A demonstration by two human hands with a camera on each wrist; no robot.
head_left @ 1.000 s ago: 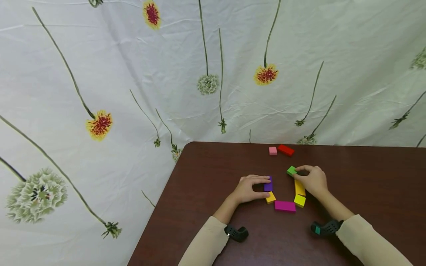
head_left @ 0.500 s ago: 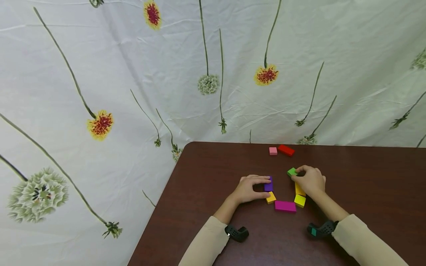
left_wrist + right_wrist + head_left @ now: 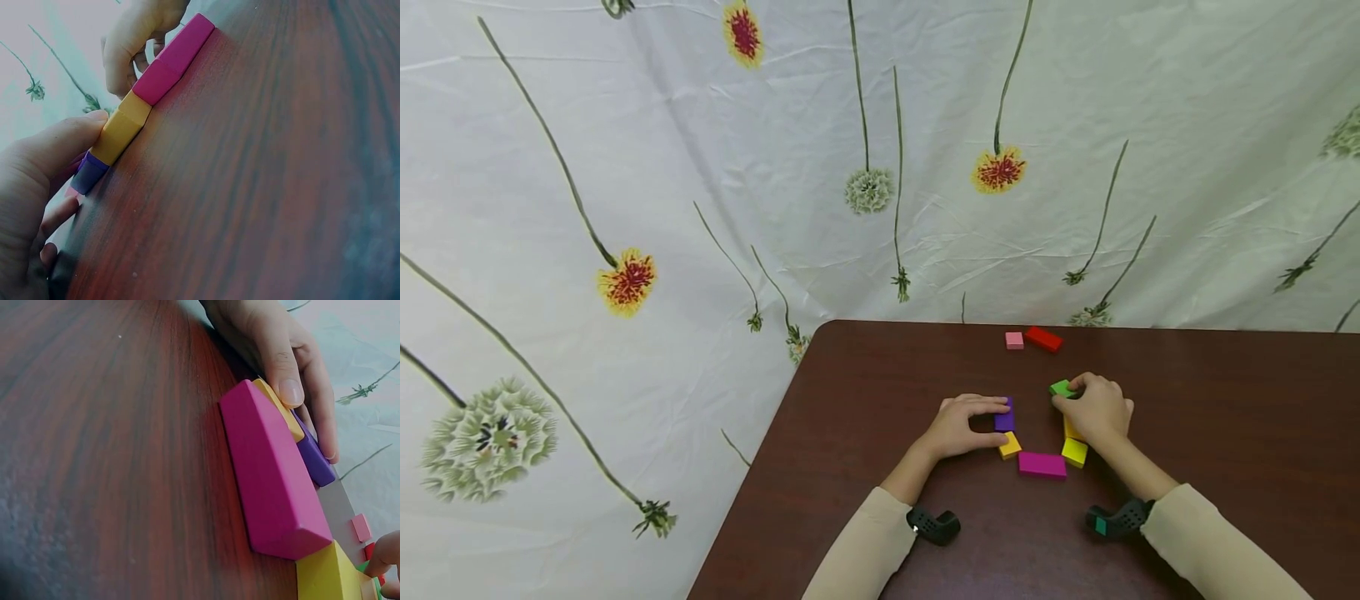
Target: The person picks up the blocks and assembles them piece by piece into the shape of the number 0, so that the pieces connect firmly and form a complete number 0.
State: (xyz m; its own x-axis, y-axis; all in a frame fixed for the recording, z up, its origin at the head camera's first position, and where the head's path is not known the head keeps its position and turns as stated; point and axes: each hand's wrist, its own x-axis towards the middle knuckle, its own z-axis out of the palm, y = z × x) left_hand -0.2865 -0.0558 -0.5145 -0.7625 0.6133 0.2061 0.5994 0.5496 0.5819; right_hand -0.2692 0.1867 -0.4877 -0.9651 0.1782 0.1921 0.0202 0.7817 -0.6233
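Colored blocks form a U on the table. My right hand (image 3: pixel 1097 408) pinches a green block (image 3: pixel 1060 387) between thumb and fingers at the far end of the right side. Below it lie a long amber block (image 3: pixel 1070 428), partly hidden by that hand, and a yellow block (image 3: pixel 1074 452). A magenta block (image 3: pixel 1042 465) makes the near side. My left hand (image 3: pixel 953 427) rests its thumb on an orange block (image 3: pixel 120 132) and its fingertips on a purple block (image 3: pixel 314 459). Those two make the left side.
A pink block (image 3: pixel 1014 340) and a red block (image 3: pixel 1043 338) lie near the far edge of the dark brown table (image 3: pixel 880 375). Behind the table hangs a white flowered cloth (image 3: pixel 820 125). Both wrists wear dark bands.
The green block has shifted slightly right and turned a little in my right hand, whose wrist swung left. My left hand and the other blocks have stayed put.
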